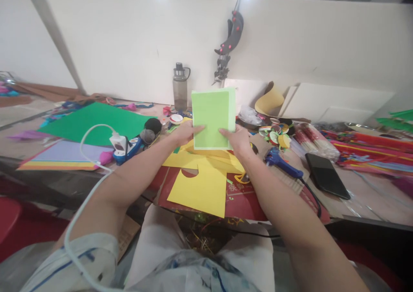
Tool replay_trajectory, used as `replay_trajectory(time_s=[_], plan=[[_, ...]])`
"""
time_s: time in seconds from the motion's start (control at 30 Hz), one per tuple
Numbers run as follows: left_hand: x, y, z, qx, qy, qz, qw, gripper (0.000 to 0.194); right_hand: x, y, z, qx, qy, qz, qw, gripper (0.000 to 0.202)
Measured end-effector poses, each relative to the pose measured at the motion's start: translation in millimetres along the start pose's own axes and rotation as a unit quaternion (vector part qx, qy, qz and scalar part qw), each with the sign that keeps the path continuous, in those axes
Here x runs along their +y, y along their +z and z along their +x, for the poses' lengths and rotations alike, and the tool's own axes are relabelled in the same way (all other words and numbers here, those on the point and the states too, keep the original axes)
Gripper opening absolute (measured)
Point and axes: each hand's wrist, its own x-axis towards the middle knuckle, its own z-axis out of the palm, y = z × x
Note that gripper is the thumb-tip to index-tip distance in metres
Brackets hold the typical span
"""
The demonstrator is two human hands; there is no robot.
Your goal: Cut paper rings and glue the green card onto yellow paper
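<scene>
A green stack of sheets [211,115] is held upright above the table between both hands, with a paler green sheet showing along its right and bottom edges. My left hand [187,133] grips its left edge, thumb on the front. On the lower right edge, my right hand [237,138] pinches it the same way; the fingers behind are hidden. Below lies yellow paper [206,189] with a rounded notch cut in it, on a red board [245,204]. More yellow pieces are partly covered beneath the stack.
A blue glue gun [284,163] and a black phone [326,176] lie on the right. Behind stands a bottle [180,87]. On the left are a large green sheet [97,122], a power strip [127,150] and a white cable [77,214] crossing my left arm.
</scene>
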Motion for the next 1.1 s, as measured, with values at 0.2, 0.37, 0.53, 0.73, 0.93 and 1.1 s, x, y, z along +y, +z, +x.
replay_trajectory(time_s=[0.2,0.37,0.53,0.73,0.93,1.1], plan=[[-1.1,2.0,-1.9,0.027,0.031,-0.018,0.999,0.052,-6.5,1.6,-3.8,-0.035,0.027,-0.029,0.999,0.045],[9.2,2.6,-1.1,0.054,0.042,-0.063,0.996,0.040,-12.5,2.0,-6.6,-0.018,0.064,-0.031,0.997,0.042],[22.1,-2.4,2.4,0.108,0.103,-0.084,0.985,0.022,-16.2,2.2,-7.4,-0.026,0.054,-0.053,0.997,0.029],[21.7,-7.7,10.0,0.146,0.110,-0.123,0.975,0.019,-13.3,2.4,-6.5,-0.027,0.053,-0.041,0.997,0.034],[25.6,-8.6,11.0,0.153,0.093,-0.185,0.966,0.030,-12.8,0.8,-6.4,-0.037,0.062,-0.032,0.997,0.037],[31.8,-15.9,10.0,0.147,0.112,-0.178,0.966,0.014,-10.8,0.2,-3.4,-0.027,0.059,-0.010,0.998,0.044]])
